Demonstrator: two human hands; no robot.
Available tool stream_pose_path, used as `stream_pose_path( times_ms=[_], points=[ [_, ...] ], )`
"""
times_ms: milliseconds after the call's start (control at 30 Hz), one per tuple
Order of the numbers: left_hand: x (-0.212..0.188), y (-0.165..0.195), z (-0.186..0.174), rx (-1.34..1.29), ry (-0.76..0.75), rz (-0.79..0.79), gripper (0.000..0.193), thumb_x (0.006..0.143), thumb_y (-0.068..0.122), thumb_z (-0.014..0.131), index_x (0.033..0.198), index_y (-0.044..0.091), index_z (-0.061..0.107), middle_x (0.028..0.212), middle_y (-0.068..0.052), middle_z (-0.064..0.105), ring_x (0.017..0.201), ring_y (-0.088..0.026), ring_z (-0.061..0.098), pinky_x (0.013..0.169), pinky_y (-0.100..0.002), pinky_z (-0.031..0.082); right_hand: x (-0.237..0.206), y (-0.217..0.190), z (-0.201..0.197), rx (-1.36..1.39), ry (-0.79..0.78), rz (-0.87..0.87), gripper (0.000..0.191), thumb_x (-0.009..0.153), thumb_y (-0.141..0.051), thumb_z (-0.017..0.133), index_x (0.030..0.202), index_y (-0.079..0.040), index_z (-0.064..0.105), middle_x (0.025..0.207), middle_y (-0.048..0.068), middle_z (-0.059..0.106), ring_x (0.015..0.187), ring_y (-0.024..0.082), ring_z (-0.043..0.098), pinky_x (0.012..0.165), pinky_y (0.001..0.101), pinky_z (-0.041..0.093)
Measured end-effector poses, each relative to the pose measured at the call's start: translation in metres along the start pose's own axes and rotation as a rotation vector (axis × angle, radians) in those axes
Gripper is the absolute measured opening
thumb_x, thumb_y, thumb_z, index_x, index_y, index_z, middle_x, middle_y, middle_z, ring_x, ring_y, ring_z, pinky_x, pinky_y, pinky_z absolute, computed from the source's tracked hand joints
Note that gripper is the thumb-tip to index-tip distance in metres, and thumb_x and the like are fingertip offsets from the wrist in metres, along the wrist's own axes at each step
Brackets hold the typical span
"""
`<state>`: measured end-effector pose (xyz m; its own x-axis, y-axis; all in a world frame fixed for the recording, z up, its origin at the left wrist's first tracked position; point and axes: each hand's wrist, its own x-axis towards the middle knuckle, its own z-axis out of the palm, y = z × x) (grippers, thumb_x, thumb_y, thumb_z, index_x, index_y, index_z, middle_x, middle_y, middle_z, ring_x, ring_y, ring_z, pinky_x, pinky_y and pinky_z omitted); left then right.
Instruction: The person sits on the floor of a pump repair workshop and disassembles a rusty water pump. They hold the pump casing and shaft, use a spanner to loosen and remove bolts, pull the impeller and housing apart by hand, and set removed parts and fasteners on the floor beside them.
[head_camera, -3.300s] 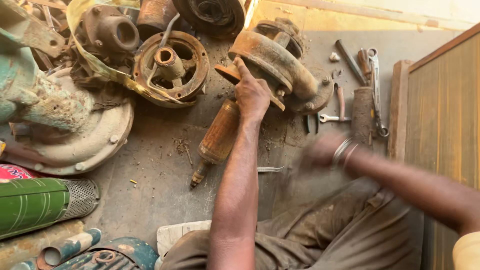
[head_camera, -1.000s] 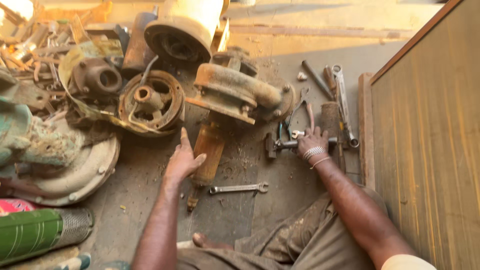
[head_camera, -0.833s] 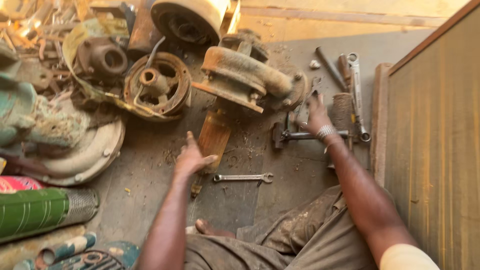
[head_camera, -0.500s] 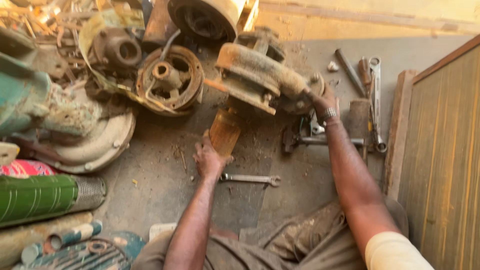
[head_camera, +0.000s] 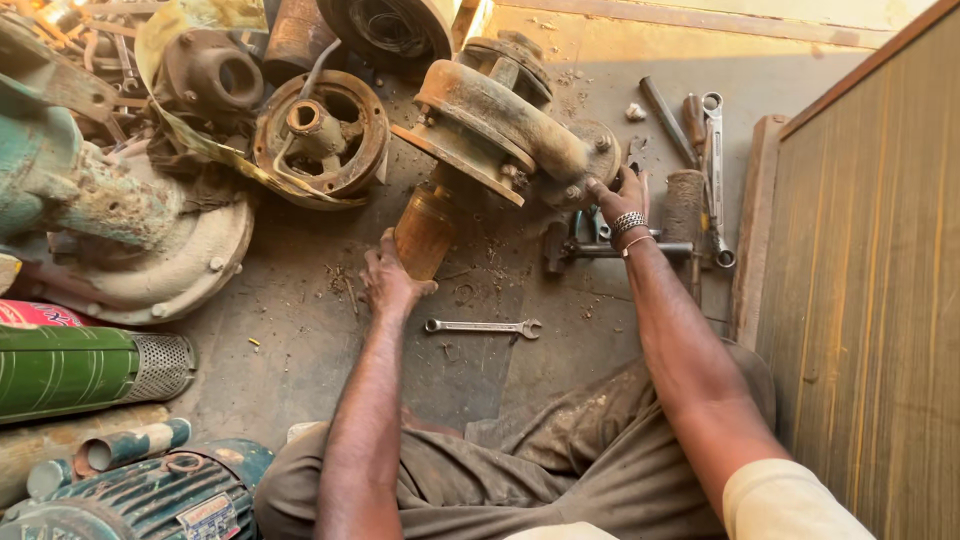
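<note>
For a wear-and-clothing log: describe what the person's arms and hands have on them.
Both forearms are bare, with no gloves. The right hand has a wide, patterned silver-coloured band at the wrist and a thin bangle just behind it. A pale short sleeve covers the right upper arm. The left hand and its wrist carry nothing visible; no left sleeve shows.

Dusty concrete floor: spanner, rusty pump, green motor.

Both hands, left hand and right hand, touch the rusty pump.
</note>
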<state>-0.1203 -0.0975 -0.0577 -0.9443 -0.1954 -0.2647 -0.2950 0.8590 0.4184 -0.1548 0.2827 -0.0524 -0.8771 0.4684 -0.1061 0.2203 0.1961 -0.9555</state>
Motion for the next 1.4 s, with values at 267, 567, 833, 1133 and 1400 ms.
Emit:
stream_pose_path(
  times_ms=[267, 567, 833, 1133, 1400],
  points=[
    [0.005, 0.112, 0.035, -0.584, 0.323, 0.524, 0.122, 0.075, 0.073, 0.082, 0.160, 0.005, 0.027, 0.162, -0.027, 0.038, 0.151, -0.039, 0.043, 0.124, -0.053, 0.041, -0.005, -0.017, -0.004, -0.076, -0.084, 0.138, 0.066, 0.080, -0.035, 0.087, 0.128, 0.000, 0.056, 0.108, 0.014, 0.071, 0.092, 0.023, 0.073, 0.073, 0.0349, 0.062],
    [0.013, 0.203, 0.092, -0.789, 0.501, 0.143, 0.059, 0.106, 0.052, 0.056, 0.112, -0.005, 0.066, 0.099, -0.025, 0.075, 0.093, -0.039, 0.075, 0.082, -0.047, 0.059, -0.011, -0.027, 0.005, 0.026, -0.006, 0.124, 0.065, 0.076, -0.031, 0.090, 0.126, -0.002, 0.059, 0.114, 0.016, 0.074, 0.098, 0.025, 0.074, 0.081, 0.0363, 0.063],
    [-0.018, 0.182, 0.081, -0.910, 0.595, 0.209, 0.046, 0.099, 0.040, 0.062, 0.104, -0.005, 0.062, 0.092, -0.023, 0.074, 0.086, -0.039, 0.074, 0.075, -0.049, 0.058, -0.048, -0.007, -0.003, -0.255, 0.111, 0.134, 0.061, 0.070, -0.039, 0.091, 0.114, -0.003, 0.070, 0.109, 0.018, 0.076, 0.100, 0.028, 0.074, 0.092, 0.0399, 0.056],
    [-0.072, 0.132, 0.065, -0.928, 0.163, 0.146, 0.050, 0.097, 0.043, 0.053, 0.122, 0.000, 0.053, 0.088, -0.013, 0.075, 0.064, -0.024, 0.074, 0.057, -0.041, 0.064, -0.098, 0.030, -0.049, -0.577, -0.191, 0.313, 0.072, 0.070, -0.065, 0.080, 0.115, -0.009, 0.077, 0.115, 0.020, 0.076, 0.106, 0.032, 0.071, 0.096, 0.0438, 0.054],
    [-0.092, 0.121, 0.090, -0.943, 0.318, 0.345, 0.058, 0.106, 0.053, 0.039, 0.123, -0.001, 0.051, 0.093, -0.012, 0.068, 0.072, -0.019, 0.069, 0.061, -0.033, 0.064, -0.090, 0.055, -0.032, 0.059, 0.207, 0.457, 0.086, 0.077, -0.035, 0.082, 0.141, -0.002, 0.035, 0.116, 0.023, 0.061, 0.092, 0.033, 0.071, 0.078, 0.0402, 0.064]
  ],
)
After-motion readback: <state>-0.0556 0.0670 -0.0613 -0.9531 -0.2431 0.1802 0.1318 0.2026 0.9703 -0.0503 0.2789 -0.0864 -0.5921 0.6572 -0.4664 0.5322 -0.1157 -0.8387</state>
